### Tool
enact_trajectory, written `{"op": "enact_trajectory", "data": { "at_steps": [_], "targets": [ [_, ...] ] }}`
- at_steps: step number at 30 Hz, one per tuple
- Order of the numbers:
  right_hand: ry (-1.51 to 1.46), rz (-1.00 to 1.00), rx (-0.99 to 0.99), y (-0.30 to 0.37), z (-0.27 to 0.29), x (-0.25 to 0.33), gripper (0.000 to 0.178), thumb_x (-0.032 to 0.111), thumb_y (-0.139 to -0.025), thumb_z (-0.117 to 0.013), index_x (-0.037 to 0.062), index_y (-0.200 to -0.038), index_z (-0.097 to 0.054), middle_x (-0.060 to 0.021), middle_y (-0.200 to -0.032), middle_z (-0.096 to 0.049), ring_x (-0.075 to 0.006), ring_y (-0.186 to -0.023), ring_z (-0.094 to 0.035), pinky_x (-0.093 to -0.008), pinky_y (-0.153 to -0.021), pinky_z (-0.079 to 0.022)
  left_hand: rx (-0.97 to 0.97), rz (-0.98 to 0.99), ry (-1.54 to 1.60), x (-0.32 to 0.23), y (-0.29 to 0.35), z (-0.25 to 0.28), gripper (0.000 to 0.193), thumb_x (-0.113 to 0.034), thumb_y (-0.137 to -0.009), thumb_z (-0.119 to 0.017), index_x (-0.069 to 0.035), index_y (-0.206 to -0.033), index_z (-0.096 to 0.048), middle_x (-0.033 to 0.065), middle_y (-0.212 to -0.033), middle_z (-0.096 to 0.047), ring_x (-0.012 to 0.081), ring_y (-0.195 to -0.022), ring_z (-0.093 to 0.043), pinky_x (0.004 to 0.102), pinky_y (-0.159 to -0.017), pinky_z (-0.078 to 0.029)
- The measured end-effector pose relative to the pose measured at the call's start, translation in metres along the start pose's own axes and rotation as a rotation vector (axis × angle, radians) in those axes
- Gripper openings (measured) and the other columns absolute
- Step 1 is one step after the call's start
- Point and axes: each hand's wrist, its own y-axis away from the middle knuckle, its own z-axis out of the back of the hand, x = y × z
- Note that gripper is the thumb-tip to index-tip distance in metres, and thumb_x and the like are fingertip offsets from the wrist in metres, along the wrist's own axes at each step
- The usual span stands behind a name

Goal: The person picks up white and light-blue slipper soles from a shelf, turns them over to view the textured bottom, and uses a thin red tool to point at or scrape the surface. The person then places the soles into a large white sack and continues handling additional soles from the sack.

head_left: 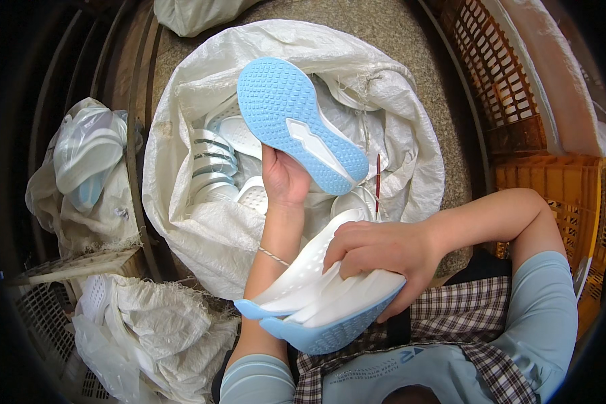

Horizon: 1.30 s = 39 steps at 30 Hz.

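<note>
Over the open white woven sack [175, 155], my left hand [284, 176] is closed on a shoe sole [276, 94]. Its textured light-blue underside faces up, with a white inset along the middle. Closer to my body, my right hand [384, 259] grips a bundle of white-and-blue shoe soles [330, 306], its fingers tucked in between them. How many are in the bundle I cannot tell. Inside the sack lie more loose soles [213, 168], white and pale blue. A thin dark-red stick [378, 176] stands upright at the right inside the sack.
A clear plastic bag of soles [91, 151] sits at the left. Below it, another white woven sack [155, 323] rests by a pale plastic crate [40, 310]. Orange crates [549, 178] stand along the right. A white bag [198, 13] lies at the far edge.
</note>
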Motion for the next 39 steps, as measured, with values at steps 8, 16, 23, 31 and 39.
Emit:
{"op": "enact_trajectory", "data": {
  "at_steps": [8,16,23,31,39],
  "targets": [
    [-0.076,-0.060,-0.076,0.017,0.000,-0.005,0.072,0.030,-0.063,-0.079,0.0027,-0.118,-0.043,-0.0196,-0.116,-0.047,-0.0332,-0.105,-0.048,-0.0413,-0.089,-0.040,-0.026,-0.008,-0.062,0.000,0.006,-0.002,0.038,-0.031,-0.097,-0.040,-0.005,-0.125,-0.049,0.0067,-0.124,-0.053,0.0216,-0.113,-0.051,0.0378,-0.099,-0.040],
    [-1.051,-0.863,-0.763,0.101,-0.001,-0.043,0.085,0.037,-0.074,-0.069,-0.0005,-0.137,-0.026,-0.0168,-0.120,-0.051,-0.0284,-0.113,-0.051,-0.0430,-0.097,-0.042,-0.268,0.424,-0.344,0.036,0.093,0.045,0.027,-0.019,-0.096,-0.043,-0.001,-0.116,-0.050,0.0109,-0.111,-0.057,0.0195,-0.097,-0.058,0.0325,-0.085,-0.050],
    [-0.566,-1.389,-0.929,0.156,0.012,-0.130,0.043,0.021,-0.092,-0.049,0.0023,-0.129,-0.040,-0.0175,-0.123,-0.050,-0.0250,-0.111,-0.051,-0.0378,-0.094,-0.044,-0.462,0.318,-0.668,0.076,0.129,0.101,0.030,-0.020,-0.097,-0.043,0.001,-0.118,-0.045,0.0119,-0.115,-0.053,0.0204,-0.104,-0.052,0.0313,-0.092,-0.042],
    [0.666,-1.274,-0.356,0.141,0.042,-0.110,0.037,0.002,-0.080,-0.048,-0.0016,-0.117,-0.050,-0.0207,-0.108,-0.057,-0.0335,-0.101,-0.056,-0.0391,-0.087,-0.046,-0.028,0.499,-1.644,0.026,0.161,0.049,0.020,-0.013,-0.087,-0.055,-0.001,-0.102,-0.052,0.0124,-0.095,-0.056,0.0198,-0.088,-0.055,0.0303,-0.075,-0.044],
    [0.730,-0.691,-0.309,0.022,0.117,-0.197,0.037,0.003,-0.079,-0.048,-0.0018,-0.116,-0.051,-0.0201,-0.113,-0.057,-0.0326,-0.106,-0.056,-0.0382,-0.092,-0.045,0.701,-0.203,-1.858,-0.005,0.054,-0.011,0.021,-0.003,-0.080,-0.060,-0.005,-0.100,-0.057,0.0114,-0.085,-0.057,0.0249,-0.076,-0.058,0.0334,-0.064,-0.047]
  ]
}}
